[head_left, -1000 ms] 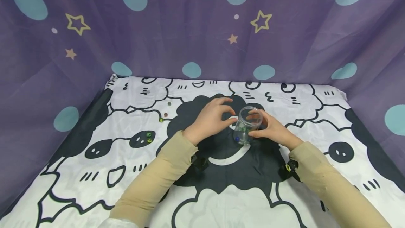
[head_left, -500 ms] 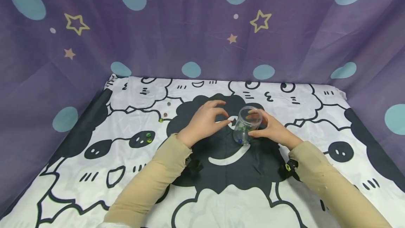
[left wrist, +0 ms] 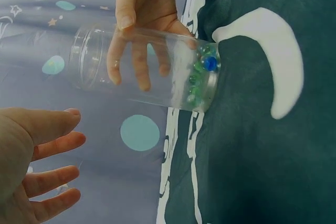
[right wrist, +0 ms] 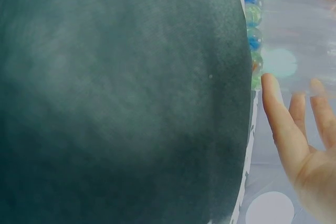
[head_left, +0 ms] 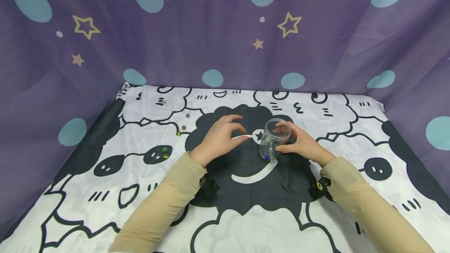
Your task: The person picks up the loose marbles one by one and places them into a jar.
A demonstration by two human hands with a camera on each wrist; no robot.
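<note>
A clear plastic jar [head_left: 275, 139] stands on the cloth's black sheep, its wide mouth uncovered. Green and blue marbles [left wrist: 197, 77] lie at its bottom; a blue marble [left wrist: 210, 63] shows clearly through the wall. My right hand [head_left: 304, 145] grips the jar's right side, thumb at the front and fingers round the back. To the left of the jar, my left hand [head_left: 219, 139] hovers with fingers loosely bent and apart, nothing between them. In the left wrist view, a gap separates the left fingers from the jar.
Several loose marbles lie on the cloth to the left: a grey-green marble [head_left: 188, 115], a brownish marble [head_left: 184, 127], a yellow-green marble [head_left: 179, 133] and a green pair nearer me. The table wears a black-and-white sheep cloth [head_left: 253, 229]; a purple curtain [head_left: 218, 30] hangs behind.
My left hand has drawn away leftward from beside the jar's mouth. The blue marble has shifted slightly right within the jar. Right hand and jar stay put.
</note>
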